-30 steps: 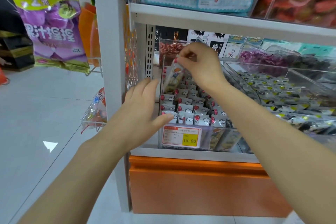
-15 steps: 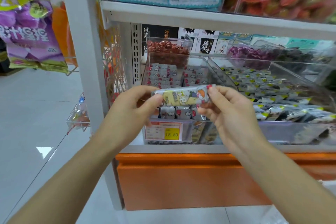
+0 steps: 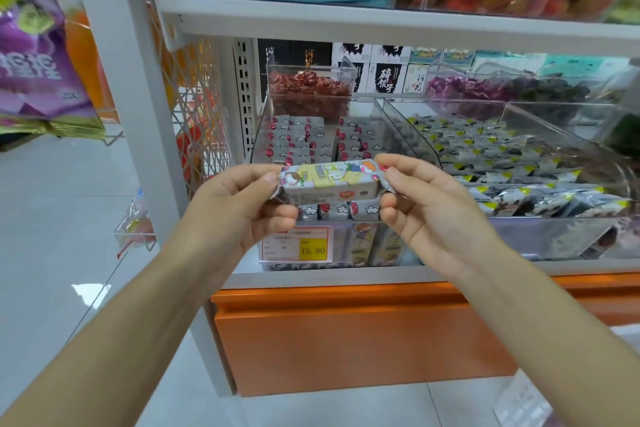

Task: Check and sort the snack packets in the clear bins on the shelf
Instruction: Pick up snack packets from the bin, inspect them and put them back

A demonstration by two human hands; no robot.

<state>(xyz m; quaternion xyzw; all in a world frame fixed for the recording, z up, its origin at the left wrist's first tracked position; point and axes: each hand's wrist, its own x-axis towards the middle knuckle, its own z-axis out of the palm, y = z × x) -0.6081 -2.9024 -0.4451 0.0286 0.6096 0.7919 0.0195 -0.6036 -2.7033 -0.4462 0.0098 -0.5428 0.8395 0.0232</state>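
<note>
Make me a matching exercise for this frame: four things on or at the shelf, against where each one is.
Things:
1. cartoon-printed packet
2. yellow price label
3. red-wrapped snacks
4. black-and-yellow packets

Places:
A. in the small back bin
B. pinched at its ends by the left hand and right hand
C. in the wide right bin
D. on the front of the left bin

Pairs: 1-B, 2-D, 3-A, 4-C.
</note>
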